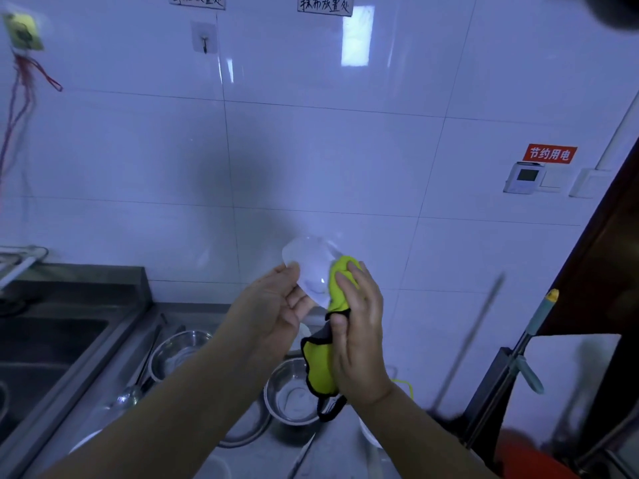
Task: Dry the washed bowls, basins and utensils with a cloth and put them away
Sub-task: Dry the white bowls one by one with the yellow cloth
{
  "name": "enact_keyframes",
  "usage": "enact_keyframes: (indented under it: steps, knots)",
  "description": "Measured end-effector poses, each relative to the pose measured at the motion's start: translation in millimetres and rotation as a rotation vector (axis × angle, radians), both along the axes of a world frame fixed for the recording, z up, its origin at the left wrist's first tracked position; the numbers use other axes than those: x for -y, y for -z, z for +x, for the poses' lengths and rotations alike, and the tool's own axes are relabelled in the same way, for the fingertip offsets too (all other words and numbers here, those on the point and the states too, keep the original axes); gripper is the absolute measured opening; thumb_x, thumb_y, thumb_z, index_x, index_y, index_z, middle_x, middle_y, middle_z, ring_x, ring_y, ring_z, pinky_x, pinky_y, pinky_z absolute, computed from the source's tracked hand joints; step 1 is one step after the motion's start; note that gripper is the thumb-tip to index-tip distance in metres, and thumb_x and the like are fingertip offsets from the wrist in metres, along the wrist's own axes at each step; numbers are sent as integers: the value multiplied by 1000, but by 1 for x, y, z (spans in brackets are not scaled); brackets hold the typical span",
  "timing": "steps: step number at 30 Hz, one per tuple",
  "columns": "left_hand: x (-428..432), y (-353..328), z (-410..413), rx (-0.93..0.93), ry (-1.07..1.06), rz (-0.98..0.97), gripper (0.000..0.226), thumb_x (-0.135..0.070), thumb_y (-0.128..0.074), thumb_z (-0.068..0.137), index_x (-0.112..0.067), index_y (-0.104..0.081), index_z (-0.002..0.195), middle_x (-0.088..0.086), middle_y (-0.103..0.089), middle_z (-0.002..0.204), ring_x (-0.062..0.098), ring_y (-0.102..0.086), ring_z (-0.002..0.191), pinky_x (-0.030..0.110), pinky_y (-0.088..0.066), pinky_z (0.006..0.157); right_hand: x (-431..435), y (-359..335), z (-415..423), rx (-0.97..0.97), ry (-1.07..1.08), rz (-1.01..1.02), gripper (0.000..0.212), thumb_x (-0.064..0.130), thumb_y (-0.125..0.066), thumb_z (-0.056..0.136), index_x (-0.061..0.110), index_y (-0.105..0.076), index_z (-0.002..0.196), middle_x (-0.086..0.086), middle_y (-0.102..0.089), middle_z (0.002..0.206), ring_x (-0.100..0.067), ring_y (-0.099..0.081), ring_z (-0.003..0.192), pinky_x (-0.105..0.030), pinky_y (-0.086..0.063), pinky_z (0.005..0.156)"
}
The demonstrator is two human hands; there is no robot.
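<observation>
While our left hand [276,305] holds the white bowl [311,264] up in front of the tiled wall, thumb on its near rim and fingers curled under it, our right hand [359,333] grips the yellow cloth [340,281]. Its fingertips press the top of the cloth against the bowl's right side and its thumb pinches the cloth lower down. The black-edged tail of the cloth hangs below our palm. Beneath our hands, on the steel surface [339,444], a steel basin [294,395] stands upright, with a second basin [179,350] to its left. A ladle [128,397] lies beside that one, near the sink [52,340].
</observation>
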State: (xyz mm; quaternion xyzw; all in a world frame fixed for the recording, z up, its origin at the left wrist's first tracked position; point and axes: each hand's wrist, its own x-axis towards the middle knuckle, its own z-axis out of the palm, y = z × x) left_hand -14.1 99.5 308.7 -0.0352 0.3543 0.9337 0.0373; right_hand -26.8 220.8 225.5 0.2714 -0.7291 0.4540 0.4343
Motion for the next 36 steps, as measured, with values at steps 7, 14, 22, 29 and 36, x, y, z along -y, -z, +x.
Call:
enact_keyframes:
  steps: [7,14,22,29,36]
  knots:
    - [-4,2,3,-34,31,12,15,-8,-44,96,-5,-57,90,3,-70,64,7,-66,55,17,-53,47,15,-22,4,-33,57,172,40,28,-28,102,16,-44,137,-3,-37,144,-23,-24,141,-34,-22,114]
    - [6,9,2,-5,65,129,24,-9,-47,95,2,-57,114,15,-70,108,17,-71,89,33,-58,76,5,-15,8,64,-4,-145,46,31,-24,103,11,-34,143,-8,-31,149,-23,-24,142,-30,-20,115]
    - [43,21,2,-232,159,-328,29,-19,-88,58,-4,-74,78,11,-73,83,16,-70,71,26,-57,60,-18,-40,7,517,-299,-428,37,27,-34,93,31,-54,124,15,-59,124,-2,-51,115,-15,-38,95]
    - [38,12,8,-657,-32,-1699,27,-35,-43,76,-13,-59,78,3,-56,70,13,-49,65,27,-35,60,-23,-54,2,365,-242,290,36,28,-32,98,16,-54,123,6,-54,115,-10,-49,111,-15,-35,92]
    - [34,20,21,-1219,-347,-2207,11,-13,-65,58,-21,-64,66,-4,-56,54,19,-53,43,19,-26,36,-39,-46,8,399,-215,780,44,18,-68,80,19,-49,120,19,-36,96,-1,-33,96,-18,-34,82]
